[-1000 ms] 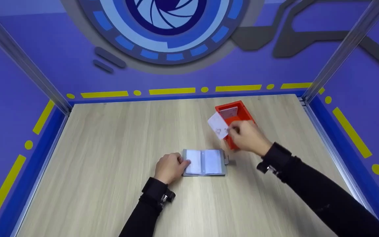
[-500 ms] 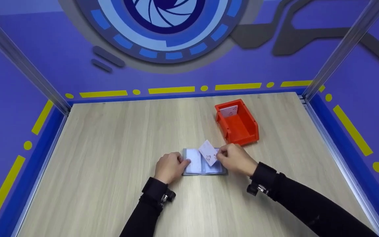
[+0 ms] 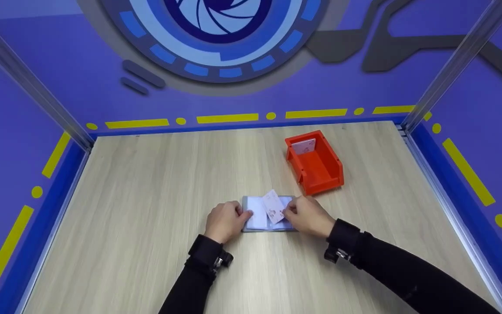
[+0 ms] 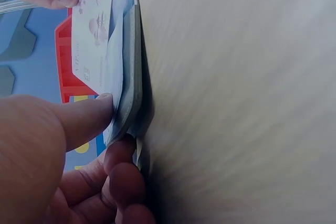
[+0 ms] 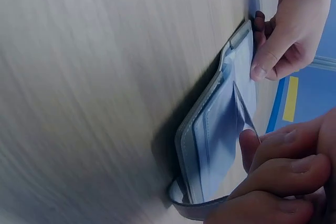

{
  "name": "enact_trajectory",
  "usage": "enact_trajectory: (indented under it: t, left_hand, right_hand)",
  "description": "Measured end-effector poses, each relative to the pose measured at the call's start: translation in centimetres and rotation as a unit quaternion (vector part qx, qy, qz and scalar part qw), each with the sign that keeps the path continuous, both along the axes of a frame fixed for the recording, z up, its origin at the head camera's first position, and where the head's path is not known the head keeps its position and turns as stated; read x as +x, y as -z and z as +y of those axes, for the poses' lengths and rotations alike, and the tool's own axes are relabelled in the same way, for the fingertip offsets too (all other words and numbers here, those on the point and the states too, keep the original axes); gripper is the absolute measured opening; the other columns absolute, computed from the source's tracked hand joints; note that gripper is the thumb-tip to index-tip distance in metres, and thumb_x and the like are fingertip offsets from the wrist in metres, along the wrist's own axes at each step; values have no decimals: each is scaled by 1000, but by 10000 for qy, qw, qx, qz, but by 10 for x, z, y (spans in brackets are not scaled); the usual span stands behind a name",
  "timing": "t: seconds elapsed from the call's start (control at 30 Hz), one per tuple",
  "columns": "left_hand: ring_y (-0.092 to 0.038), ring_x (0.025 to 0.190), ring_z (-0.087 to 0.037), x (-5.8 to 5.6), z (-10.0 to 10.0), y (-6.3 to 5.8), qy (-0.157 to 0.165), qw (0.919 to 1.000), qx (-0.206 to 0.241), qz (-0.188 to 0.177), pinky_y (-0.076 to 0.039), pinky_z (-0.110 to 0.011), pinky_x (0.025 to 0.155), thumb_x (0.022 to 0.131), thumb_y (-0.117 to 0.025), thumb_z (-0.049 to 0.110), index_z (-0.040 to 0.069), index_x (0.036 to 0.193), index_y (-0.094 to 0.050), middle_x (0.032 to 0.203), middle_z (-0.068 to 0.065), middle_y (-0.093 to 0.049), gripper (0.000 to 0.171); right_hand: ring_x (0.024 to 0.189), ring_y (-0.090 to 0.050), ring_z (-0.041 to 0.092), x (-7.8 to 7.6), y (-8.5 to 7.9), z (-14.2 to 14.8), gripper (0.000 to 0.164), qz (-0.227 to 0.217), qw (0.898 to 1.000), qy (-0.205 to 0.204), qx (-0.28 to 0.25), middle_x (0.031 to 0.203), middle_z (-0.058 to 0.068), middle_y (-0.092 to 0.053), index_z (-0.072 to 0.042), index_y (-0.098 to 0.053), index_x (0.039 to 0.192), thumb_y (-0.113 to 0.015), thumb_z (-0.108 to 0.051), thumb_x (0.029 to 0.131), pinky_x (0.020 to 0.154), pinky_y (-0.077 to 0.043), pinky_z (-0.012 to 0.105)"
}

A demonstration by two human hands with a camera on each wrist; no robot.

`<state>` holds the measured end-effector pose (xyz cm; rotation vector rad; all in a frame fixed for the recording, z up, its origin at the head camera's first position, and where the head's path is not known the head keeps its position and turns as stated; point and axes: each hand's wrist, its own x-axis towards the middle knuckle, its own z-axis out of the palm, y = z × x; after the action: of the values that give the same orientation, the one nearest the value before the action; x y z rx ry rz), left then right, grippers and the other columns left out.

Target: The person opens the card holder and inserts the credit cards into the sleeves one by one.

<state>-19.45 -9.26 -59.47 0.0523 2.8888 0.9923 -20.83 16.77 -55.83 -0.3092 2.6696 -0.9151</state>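
An open card holder (image 3: 256, 223) with grey covers and clear plastic sleeves lies flat on the table. My left hand (image 3: 225, 221) grips its left edge, thumb on top of the sleeves and fingers at the cover's underside, as the left wrist view shows. Between thumb and fingers, my right hand (image 3: 310, 215) pinches a white card (image 3: 273, 206) with pinkish print by its right side. The card (image 4: 92, 32) is tilted over the holder's middle, its lower corner right at the sleeves. A grey strap (image 5: 197, 209) sticks out from the holder's right side under the right hand.
Behind the holder, to the right, stands a red plastic bin (image 3: 316, 168) with another printed card (image 3: 304, 147) leaning against its back wall. Blue panels (image 3: 233, 102) enclose the wooden table (image 3: 146, 183) at the back and sides.
My right hand has carried the card from the red bin leftward and toward me, over the open card holder, lowering its corner to the sleeves. The left hand has stayed on the holder's edge.
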Motion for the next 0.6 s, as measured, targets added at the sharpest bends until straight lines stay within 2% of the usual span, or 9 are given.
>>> enact_trajectory:
  t: [0.37,0.43,0.6]
  left_hand:
    - [-51,65,-15,0,0,-1,-13,10000,43,-29,-37,-31,61,100,-80,39,17,79,-65,72,5,-56,34]
    - [-52,65,-15,0,-1,0,1,10000,43,9,-37,-32,61,101,-79,38,16,79,-65,72,4,-57,33]
    - [-52,65,-15,0,-1,0,48,10000,58,47,-38,-32,61,103,-77,36,17,80,-65,72,4,-57,32]
  right_hand:
    - [77,-56,17,4,2,-11,21,-177,9998,-11,58,100,8,-66,-6,-81,92,-71,-18,106,68,-43,29]
    - [77,-56,17,4,1,-12,22,-221,9997,-32,65,98,6,-65,-6,-81,92,-71,-19,106,68,-43,29]
    - [72,-55,16,3,0,-16,23,-259,9996,-96,82,77,0,-58,-8,-81,90,-71,-21,107,67,-42,30]
